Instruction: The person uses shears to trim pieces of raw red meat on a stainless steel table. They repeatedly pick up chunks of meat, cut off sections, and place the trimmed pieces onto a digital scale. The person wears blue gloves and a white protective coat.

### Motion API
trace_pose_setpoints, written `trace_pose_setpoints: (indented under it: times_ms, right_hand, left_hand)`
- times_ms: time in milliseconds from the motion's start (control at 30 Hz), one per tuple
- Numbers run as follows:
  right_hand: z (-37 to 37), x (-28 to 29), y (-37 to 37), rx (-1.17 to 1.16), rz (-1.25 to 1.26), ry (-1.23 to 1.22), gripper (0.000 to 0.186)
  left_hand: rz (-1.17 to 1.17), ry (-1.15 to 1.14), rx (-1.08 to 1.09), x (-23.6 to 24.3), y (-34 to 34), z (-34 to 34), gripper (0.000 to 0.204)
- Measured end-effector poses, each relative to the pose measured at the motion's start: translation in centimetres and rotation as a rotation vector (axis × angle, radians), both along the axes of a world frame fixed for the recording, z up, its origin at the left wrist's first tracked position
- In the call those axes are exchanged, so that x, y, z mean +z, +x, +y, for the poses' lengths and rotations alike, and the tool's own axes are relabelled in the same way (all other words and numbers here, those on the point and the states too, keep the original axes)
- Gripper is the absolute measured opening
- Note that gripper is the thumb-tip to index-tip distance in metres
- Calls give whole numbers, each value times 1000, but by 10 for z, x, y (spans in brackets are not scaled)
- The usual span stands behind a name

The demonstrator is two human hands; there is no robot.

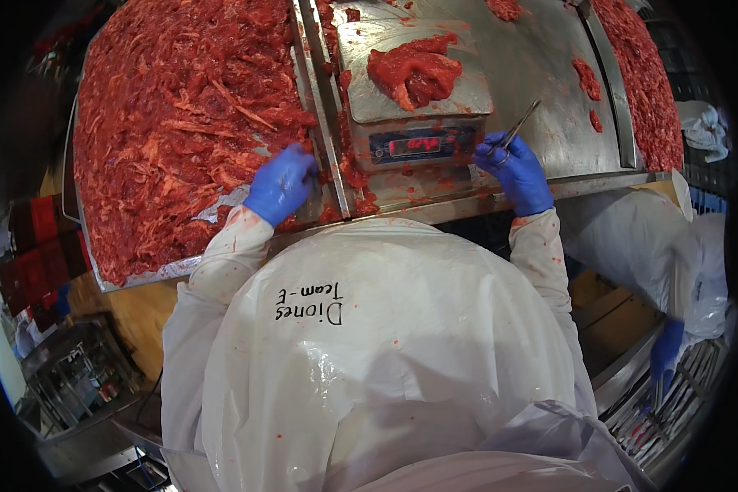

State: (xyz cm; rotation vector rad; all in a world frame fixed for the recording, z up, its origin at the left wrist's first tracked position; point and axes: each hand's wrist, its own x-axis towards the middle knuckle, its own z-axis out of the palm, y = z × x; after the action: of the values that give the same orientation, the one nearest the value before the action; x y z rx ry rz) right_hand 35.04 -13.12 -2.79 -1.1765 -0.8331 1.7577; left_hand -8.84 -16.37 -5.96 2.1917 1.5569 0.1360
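Note:
My left hand (283, 182), in a blue glove, is at the near right edge of a big heap of red meat strips (180, 123), beside a metal divider. Its fingers are curled, and whatever they may hold is hidden. My right hand (518, 176), also blue-gloved, grips a pair of scissors (520, 127) by the handles, blades pointing up and away to the right. Between my hands stands a steel weighing scale (361, 115) with a lit red display. A piece of raw meat (414, 72) lies on its platform.
Small meat scraps (586, 79) lie on the steel table (541, 82) right of the scale. Another meat heap (640, 74) fills the far right, behind a metal rail (611, 82). A co-worker's white sleeve (631, 238) and blue-gloved hand (666, 353) show at the right, by a rack of tools.

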Motion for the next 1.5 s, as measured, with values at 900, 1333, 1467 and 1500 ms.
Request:
trace_pose_setpoints:
  times_ms: [900, 1333, 1467, 1500]
  right_hand:
    - [47, 25, -74, 599, -338, 86, 30]
    - [57, 20, -104, 617, 0, -156, 25]
    - [39, 35, -86, 697, -101, -191, 27]
    - [42, 44, -89, 686, -47, -234, 26]
  left_hand:
    - [-168, 387, -46, 66, 79, 68, 16]
    - [-247, 442, -46, 53, 87, 84, 14]
    - [-372, 358, -9, 50, 75, 80, 11]
    - [-413, 321, 12, 51, 74, 76, 11]
